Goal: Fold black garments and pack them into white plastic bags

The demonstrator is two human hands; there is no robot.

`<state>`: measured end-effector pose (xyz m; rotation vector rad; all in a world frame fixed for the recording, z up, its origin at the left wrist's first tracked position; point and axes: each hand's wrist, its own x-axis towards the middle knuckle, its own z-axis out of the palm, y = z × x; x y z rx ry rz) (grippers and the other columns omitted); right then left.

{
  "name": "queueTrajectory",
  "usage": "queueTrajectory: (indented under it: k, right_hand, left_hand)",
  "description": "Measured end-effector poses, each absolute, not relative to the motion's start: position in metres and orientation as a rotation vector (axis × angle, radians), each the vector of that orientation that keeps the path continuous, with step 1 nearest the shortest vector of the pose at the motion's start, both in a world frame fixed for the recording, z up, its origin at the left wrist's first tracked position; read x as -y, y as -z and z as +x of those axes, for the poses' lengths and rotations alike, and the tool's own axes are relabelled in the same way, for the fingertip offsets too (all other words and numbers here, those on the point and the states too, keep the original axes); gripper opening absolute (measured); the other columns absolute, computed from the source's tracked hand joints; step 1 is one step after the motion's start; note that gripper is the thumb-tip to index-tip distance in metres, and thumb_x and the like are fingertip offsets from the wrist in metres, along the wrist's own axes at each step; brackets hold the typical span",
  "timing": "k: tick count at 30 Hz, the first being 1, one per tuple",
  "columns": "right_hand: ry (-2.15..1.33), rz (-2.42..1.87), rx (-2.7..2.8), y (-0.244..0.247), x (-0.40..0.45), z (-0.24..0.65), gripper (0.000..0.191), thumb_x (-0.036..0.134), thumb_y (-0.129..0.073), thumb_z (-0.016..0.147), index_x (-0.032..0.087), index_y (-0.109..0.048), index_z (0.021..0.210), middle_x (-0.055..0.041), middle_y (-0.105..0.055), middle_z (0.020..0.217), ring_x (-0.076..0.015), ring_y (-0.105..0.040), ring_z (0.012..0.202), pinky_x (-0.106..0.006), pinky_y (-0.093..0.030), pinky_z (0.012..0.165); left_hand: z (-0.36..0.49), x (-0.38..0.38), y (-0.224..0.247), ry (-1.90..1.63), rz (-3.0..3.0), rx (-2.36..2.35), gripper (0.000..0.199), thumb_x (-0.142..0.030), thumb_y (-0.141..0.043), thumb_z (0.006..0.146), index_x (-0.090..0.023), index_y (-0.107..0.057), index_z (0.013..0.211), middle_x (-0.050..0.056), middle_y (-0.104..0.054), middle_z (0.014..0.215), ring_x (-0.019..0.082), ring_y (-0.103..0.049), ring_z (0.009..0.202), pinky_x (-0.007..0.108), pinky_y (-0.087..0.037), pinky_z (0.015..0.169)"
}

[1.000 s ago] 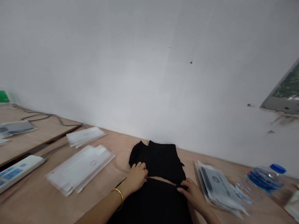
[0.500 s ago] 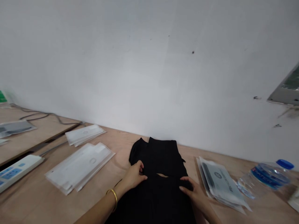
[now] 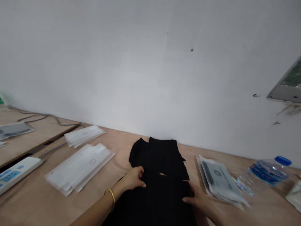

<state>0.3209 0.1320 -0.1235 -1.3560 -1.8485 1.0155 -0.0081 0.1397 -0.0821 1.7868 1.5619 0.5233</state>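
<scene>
In front of me on the table lies black cloth [image 3: 160, 201], perhaps a garment, in two overlapping parts. Its far part [image 3: 162, 155] reaches close to the wall, and a small gap shows between the parts. My left hand [image 3: 134, 178], with a gold bangle at the wrist, is closed with thumb and fingers on the cloth's left side. On the right edge, my right hand [image 3: 197, 201] has its thumb on top and its fingers partly hidden at the fabric's side. The near end of the cloth runs out of view.
Flat white plastic bags [image 3: 80, 168] lie to the left, beside a power strip [image 3: 20, 174]. On the right are printed frosted bags [image 3: 222, 180] and a water bottle [image 3: 263, 175] with a blue cap. A white wall [image 3: 150, 69] rises behind the wooden table [image 3: 28, 204].
My hands have slid slightly toward me along the cloth, the right one further down its edge. The whole scene has shifted a little to the left as my head moved.
</scene>
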Motion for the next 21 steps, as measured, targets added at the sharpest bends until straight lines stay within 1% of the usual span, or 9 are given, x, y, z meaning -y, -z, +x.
queueTrajectory:
  k: [3,5,7,9,11,13,15,18,21]
  right_hand:
    - [-0.932,-1.327,1.792,0.129,-0.129,0.322,0.045,0.032,-0.064,0.060,0.021,-0.066,0.103,-0.0071,-0.071,0.097,-0.0299,-0.065,0.093,-0.045,-0.049,0.083]
    - [-0.839,-1.334,1.758,0.134,-0.124,0.322,0.027,0.029,-0.059,0.064,0.022,-0.068,0.088,-0.0055,-0.071,0.085,-0.0278,-0.065,0.084,-0.041,-0.051,0.077]
    - [-0.787,-1.325,1.752,0.137,-0.118,0.322,0.013,0.027,-0.055,0.067,0.022,-0.067,0.069,-0.0048,-0.068,0.073,-0.0258,-0.064,0.075,-0.038,-0.050,0.071]
    - [-0.760,-1.296,1.764,0.139,-0.111,0.322,0.019,0.029,-0.051,0.071,0.023,-0.065,0.058,-0.0055,-0.067,0.069,-0.0252,-0.063,0.073,-0.038,-0.049,0.070]
    - [-0.740,-1.274,1.782,0.139,-0.105,0.324,0.026,0.031,-0.049,0.074,0.025,-0.067,0.057,-0.0069,-0.068,0.073,-0.0262,-0.063,0.077,-0.041,-0.048,0.074]
    - [-0.717,-1.267,1.811,0.139,-0.099,0.327,0.029,0.033,-0.048,0.078,0.026,-0.070,0.059,-0.0074,-0.070,0.081,-0.0272,-0.064,0.084,-0.044,-0.048,0.080]
    - [-0.660,-1.273,1.854,0.139,-0.093,0.331,0.033,0.033,-0.045,0.083,0.028,-0.073,0.067,-0.0075,-0.071,0.096,-0.0272,-0.063,0.096,-0.045,-0.047,0.087]
    - [-0.427,-1.350,1.933,0.135,-0.079,0.325,0.037,0.034,-0.036,0.090,0.029,-0.073,0.095,-0.0076,-0.065,0.120,-0.0267,-0.056,0.115,-0.047,-0.043,0.097]
    - [-0.184,-1.475,2.077,0.129,-0.061,0.297,0.040,0.041,-0.040,0.090,0.029,-0.058,0.124,-0.0060,-0.055,0.134,-0.0304,-0.043,0.129,-0.055,-0.033,0.105]
  left_hand:
    - [-0.010,-0.136,0.085,-0.538,1.818,-1.519,0.019,-0.017,-0.071,0.058,-0.018,-0.062,0.075,-0.006,-0.057,0.064,0.015,-0.055,0.063,0.024,-0.037,0.058]
    - [-0.010,-0.131,0.087,-0.587,1.853,-1.474,0.014,-0.013,-0.065,0.063,-0.019,-0.064,0.076,-0.005,-0.060,0.068,0.015,-0.056,0.068,0.025,-0.040,0.062]
    - [-0.011,-0.124,0.088,-0.646,1.898,-1.418,0.019,-0.006,-0.057,0.065,-0.020,-0.065,0.074,-0.004,-0.063,0.076,0.015,-0.058,0.075,0.025,-0.043,0.070]
    - [-0.014,-0.119,0.088,-0.692,1.944,-1.361,0.028,0.002,-0.049,0.063,-0.020,-0.066,0.070,-0.003,-0.065,0.082,0.014,-0.059,0.082,0.025,-0.044,0.077]
    - [-0.017,-0.116,0.086,-0.712,1.988,-1.322,0.033,0.005,-0.046,0.061,-0.020,-0.066,0.067,-0.002,-0.065,0.084,0.014,-0.061,0.086,0.026,-0.044,0.082]
    - [-0.022,-0.113,0.083,-0.714,2.035,-1.307,0.034,0.005,-0.045,0.064,-0.020,-0.067,0.066,-0.002,-0.065,0.083,0.014,-0.061,0.087,0.027,-0.045,0.083]
    - [-0.025,-0.108,0.075,-0.718,2.078,-1.312,0.037,0.004,-0.044,0.070,-0.022,-0.070,0.073,0.000,-0.066,0.089,0.016,-0.061,0.089,0.030,-0.046,0.086]
    - [-0.020,-0.090,0.059,-0.737,2.192,-1.406,0.044,-0.001,-0.040,0.081,-0.027,-0.067,0.105,0.003,-0.063,0.116,0.021,-0.056,0.108,0.041,-0.040,0.098]
    - [-0.004,-0.063,0.047,-0.623,2.402,-1.393,0.042,-0.018,-0.046,0.090,-0.032,-0.050,0.130,0.004,-0.052,0.137,0.026,-0.043,0.127,0.052,-0.029,0.108]
